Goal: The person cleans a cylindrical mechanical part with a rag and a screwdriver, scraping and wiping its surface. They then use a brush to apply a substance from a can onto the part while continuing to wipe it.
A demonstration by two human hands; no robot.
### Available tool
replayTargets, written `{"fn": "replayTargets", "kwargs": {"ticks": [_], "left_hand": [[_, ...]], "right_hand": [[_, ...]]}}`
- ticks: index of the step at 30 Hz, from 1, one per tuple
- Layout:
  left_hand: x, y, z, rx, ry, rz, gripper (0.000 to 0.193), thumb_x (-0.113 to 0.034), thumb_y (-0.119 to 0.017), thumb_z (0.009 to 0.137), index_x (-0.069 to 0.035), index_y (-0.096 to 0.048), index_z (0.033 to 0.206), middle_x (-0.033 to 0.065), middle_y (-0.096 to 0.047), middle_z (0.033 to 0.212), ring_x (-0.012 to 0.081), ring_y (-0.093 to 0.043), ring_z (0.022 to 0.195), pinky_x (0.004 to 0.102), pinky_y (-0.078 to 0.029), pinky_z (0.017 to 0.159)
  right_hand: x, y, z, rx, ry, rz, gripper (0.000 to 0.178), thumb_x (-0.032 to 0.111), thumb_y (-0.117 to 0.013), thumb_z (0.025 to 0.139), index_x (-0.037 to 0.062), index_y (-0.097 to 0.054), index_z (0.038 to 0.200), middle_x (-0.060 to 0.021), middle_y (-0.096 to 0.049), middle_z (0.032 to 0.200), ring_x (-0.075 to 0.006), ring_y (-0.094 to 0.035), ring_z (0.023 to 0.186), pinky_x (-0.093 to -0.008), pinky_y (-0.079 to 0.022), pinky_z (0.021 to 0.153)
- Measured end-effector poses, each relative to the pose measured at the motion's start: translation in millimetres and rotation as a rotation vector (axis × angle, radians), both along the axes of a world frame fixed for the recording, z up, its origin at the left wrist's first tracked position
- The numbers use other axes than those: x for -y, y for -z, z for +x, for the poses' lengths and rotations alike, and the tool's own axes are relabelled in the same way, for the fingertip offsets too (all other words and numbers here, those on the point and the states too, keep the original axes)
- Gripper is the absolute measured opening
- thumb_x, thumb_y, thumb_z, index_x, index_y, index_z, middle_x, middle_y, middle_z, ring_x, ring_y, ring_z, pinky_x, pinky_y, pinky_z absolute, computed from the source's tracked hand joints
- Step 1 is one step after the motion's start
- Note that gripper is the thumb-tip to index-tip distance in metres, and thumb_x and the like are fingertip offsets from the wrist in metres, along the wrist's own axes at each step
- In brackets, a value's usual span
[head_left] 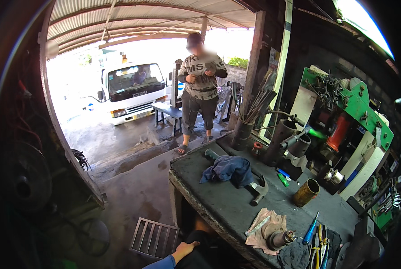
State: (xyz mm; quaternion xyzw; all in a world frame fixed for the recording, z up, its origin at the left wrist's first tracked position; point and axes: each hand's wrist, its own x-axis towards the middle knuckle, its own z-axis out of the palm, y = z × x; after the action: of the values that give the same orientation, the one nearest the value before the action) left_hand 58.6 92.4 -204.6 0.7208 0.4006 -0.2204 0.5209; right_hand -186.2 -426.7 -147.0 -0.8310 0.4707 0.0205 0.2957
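My left hand (pixel 185 251), in a blue sleeve, rests against my dark-trousered leg (pixel 201 240) at the bottom. It looks open, with thumb stretched out and nothing held; the other fingers are partly hidden. No part of my right hand shows. To the right stands a dark workbench (pixel 193 172). On it a claw hammer (pixel 260 190) lies beside a crumpled blue cloth (pixel 229 170). Nearer are a brown paper or rag (pixel 258 224) with a cylindrical metal part (pixel 281 239), a blue screwdriver (pixel 311 228) and yellow-handled pliers (pixel 317 249). A brownish metal cylinder (pixel 306 193) stands upright farther right.
A metal grate (pixel 154 237) is on the floor left of my hand. At the bench's back are tubes holding rods (pixel 243 134) and a green press frame (pixel 361 105). Beyond the doorway a person (pixel 201 80) stands holding something, near a bench (pixel 168 110) and a white truck (pixel 133 92).
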Motion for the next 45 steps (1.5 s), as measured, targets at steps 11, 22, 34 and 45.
{"fn": "replayTargets", "kwargs": {"ticks": [11, 22, 34, 45], "left_hand": [[1, 23, 0, 0.129, 0.069, 0.186, 0.099, -0.065, -0.063, 0.088, 0.021, -0.054, 0.135, 0.0416, -0.057, 0.138, 0.0485, -0.052, 0.138, 0.0457, -0.042, 0.115], [-41, 71, 2, 0.210, 0.233, 0.182, 0.092, -0.068, -0.059, 0.090, 0.016, -0.062, 0.125, 0.0395, -0.066, 0.124, 0.0501, -0.061, 0.124, 0.0475, -0.045, 0.106], [-50, -33, -40, 0.467, 0.350, 0.675, 0.024, -0.027, -0.066, 0.093, -0.011, -0.084, 0.094, 0.0202, -0.076, 0.093, 0.0400, -0.075, 0.090, 0.0476, -0.059, 0.084], [129, -261, -11, 1.379, 0.167, 0.090, 0.027, -0.014, -0.076, 0.095, -0.005, -0.074, 0.120, 0.0105, -0.074, 0.098, 0.0160, -0.072, 0.086, 0.0302, -0.058, 0.079]], "right_hand": [[-146, -141, 89, 0.275, -0.986, 0.453, 0.041, 0.019, -0.075, 0.094, 0.0040, -0.069, 0.131, -0.0184, -0.073, 0.122, -0.0301, -0.072, 0.104, -0.0375, -0.056, 0.091], [-112, -24, 88, 0.260, -0.516, 0.064, 0.028, 0.025, -0.071, 0.091, 0.0046, -0.077, 0.109, -0.0186, -0.076, 0.102, -0.0388, -0.073, 0.095, -0.0446, -0.058, 0.086], [-111, -280, 171, 0.743, -0.732, 0.331, 0.017, 0.007, -0.073, 0.089, 0.0010, -0.077, 0.104, -0.0006, -0.066, 0.072, -0.0092, -0.059, 0.062, -0.0273, -0.048, 0.058], [-77, -378, 335, 1.535, -0.551, 0.248, 0.034, 0.031, -0.055, 0.111, 0.0067, -0.068, 0.130, 0.0083, -0.038, 0.062, 0.0005, -0.031, 0.050, -0.0211, -0.018, 0.043]]}}
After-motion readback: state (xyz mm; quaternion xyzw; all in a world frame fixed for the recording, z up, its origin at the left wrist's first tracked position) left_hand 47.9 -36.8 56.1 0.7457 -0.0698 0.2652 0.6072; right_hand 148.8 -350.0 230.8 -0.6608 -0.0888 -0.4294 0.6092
